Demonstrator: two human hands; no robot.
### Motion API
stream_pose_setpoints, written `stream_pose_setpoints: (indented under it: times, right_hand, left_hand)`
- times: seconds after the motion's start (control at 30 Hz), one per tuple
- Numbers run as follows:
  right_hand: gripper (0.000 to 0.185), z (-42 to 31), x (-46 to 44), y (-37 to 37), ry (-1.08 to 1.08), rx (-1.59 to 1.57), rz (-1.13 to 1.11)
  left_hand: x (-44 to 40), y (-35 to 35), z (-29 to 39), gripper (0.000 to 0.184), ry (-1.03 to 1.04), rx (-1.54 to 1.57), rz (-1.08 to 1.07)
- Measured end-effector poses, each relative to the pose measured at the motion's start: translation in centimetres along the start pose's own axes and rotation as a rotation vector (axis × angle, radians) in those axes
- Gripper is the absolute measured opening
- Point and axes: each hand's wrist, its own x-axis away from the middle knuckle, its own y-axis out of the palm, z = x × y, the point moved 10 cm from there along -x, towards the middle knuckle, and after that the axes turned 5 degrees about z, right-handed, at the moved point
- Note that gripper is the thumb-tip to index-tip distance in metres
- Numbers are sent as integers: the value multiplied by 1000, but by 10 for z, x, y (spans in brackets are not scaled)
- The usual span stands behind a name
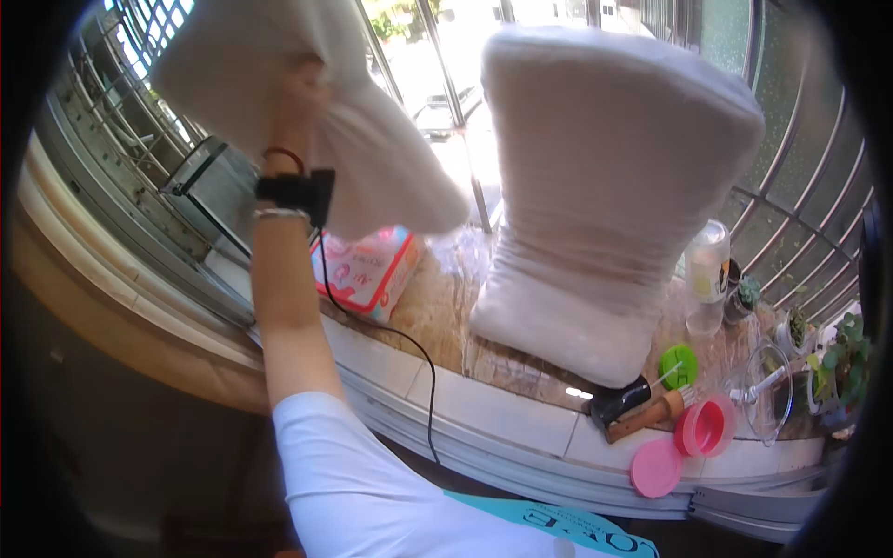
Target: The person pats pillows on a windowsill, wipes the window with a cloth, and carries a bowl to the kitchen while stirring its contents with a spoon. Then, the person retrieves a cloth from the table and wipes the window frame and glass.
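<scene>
1. Gripping a soft white fabric pillow [381, 167] at upper left, the left hand [301, 93] is closed on its cloth; the fingertips are blurred and partly hidden, so how tightly they pinch cannot be told.
2. Stretched forward and up, the left forearm runs nearly straight from a short white sleeve [321, 442], the hand raised above the ledge.
3. Around the wrist sit three bands: one thin red cord [286, 152], one black strap with a boxy device [296, 192] and one silver bracelet [280, 214]. One thin black cable [433, 381] trails down from the device.
4. Below the held pillow lies one pink-and-white printed packet [363, 279], on a brown stone window ledge [445, 307].
5. To the right, one second white pillow [605, 186], narrow-waisted, stands on end before the metal window bars [454, 93]. That makes two pillows.
6. Near its lower right corner are one clear plastic bottle [709, 265], one bright green disc [679, 366], one black object [619, 402], one wooden-handled brush [644, 418], one pink round tub [688, 435] and one pink disc [657, 469].
7. At far right, at least three potted plants [848, 353] stand.
</scene>
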Motion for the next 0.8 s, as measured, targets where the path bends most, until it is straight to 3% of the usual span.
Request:
stream_pose_setpoints:
  times: [0.03, 0.07, 0.17, 0.23, 0.37, 0.43, 0.47, 0.53, 0.7, 0.8]
  right_hand:
    - [52, 0, 2, -2, 3, 7, 7]
    - [52, 1, 3, -5, 11, 11, 16]
    - [53, 1, 5, -12, 17, 19, 30]
    - [53, -1, 5, -12, 14, 23, 30]
    - [53, -2, 2, -15, -10, 29, 32]
    - [53, -2, 3, -16, -19, 32, 32]
    - [53, -3, 5, -16, -22, 33, 34]
    - [53, -1, 7, -18, -28, 37, 38]
    - [53, -2, 7, -20, -70, 42, 30]
    - [53, 0, 8, -16, -90, 32, 31]
  left_hand:
    - [14, 33, 0, 22, 46, 84, -171]
    - [33, 65, -10, 23, 99, 183, -179]
    - [52, 88, -11, 24, 29, 426, -92]
    - [56, 91, -25, 17, -146, 540, -16]
    - [59, 102, -33, 13, -281, 351, -214]
    - [61, 77, -19, 16, -168, 477, 43]
    - [67, 76, -11, 16, -165, 485, 33]
    - [78, 44, 11, 27, -119, 420, 228]
    - [110, 81, 115, 37, -113, 825, -123]
    - [122, 122, 138, 39, -251, 798, -145]
